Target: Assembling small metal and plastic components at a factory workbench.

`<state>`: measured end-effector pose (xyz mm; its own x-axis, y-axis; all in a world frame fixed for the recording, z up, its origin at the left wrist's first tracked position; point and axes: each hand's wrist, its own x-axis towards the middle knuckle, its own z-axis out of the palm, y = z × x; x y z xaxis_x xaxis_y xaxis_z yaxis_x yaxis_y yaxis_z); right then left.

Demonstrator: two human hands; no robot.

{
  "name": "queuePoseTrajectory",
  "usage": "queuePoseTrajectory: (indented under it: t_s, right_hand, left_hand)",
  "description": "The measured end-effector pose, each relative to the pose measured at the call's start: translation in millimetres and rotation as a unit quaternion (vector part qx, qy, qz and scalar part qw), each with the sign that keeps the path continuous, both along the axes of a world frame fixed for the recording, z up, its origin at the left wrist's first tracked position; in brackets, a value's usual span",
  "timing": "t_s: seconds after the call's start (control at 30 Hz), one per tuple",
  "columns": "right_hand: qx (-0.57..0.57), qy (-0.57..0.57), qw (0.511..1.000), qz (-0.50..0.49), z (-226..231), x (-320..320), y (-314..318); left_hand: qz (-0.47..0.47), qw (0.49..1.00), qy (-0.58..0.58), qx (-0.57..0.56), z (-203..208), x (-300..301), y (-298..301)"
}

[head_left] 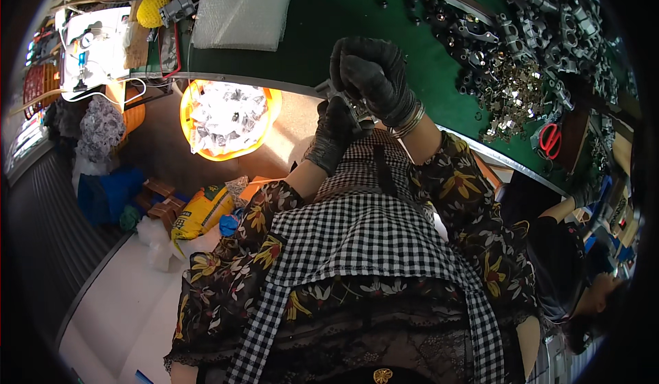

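Observation:
Both my hands wear black gloves and meet at the table's near edge, in front of my checked apron. My left hand (332,135) is closed around a small grey metal part (362,116), which shows only in bits between the gloves. Just above it and to the right, my right hand (374,78) is curled into a fist shape against the same spot. Its fingers hide whatever they grip. A bracelet circles the right wrist.
On the green table (329,20) lie bubble wrap (240,9), heaped metal clamps (549,27), small brass-coloured pieces (511,95) and red-handled scissors (549,141). An orange tub (184,119) of bagged parts stands below left. Another person (566,260) works at the right.

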<state>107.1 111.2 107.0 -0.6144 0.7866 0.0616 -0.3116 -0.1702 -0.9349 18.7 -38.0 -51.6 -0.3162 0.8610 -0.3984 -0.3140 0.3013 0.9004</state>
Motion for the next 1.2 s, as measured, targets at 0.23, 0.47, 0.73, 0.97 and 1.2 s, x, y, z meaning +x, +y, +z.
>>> queuePoseTrajectory:
  t_s: [0.23,0.47,0.73,0.97,1.2]
  right_hand:
    - [0.106,0.008,0.993,-0.046,8.5,2.6,-9.8]
    - [0.032,0.015,0.99,-0.133,31.7,16.0,-16.1]
    - [0.012,-0.023,0.997,-0.078,10.2,9.1,-31.7]
    - [0.014,-0.014,0.996,-0.089,-2.9,17.4,-28.0]
    - [0.365,-0.092,0.856,-0.354,-2.1,0.1,-18.9]
  left_hand:
    - [0.026,0.992,-0.105,-0.071,27.7,5.0,11.8]
    - [-0.027,0.999,0.018,0.02,46.9,10.1,18.7]
    - [0.012,0.99,-0.12,-0.07,37.4,7.8,20.1]
    - [-0.15,0.983,0.059,-0.094,32.6,-7.8,11.1]
    - [0.053,0.965,-0.245,-0.072,43.4,-3.5,12.7]
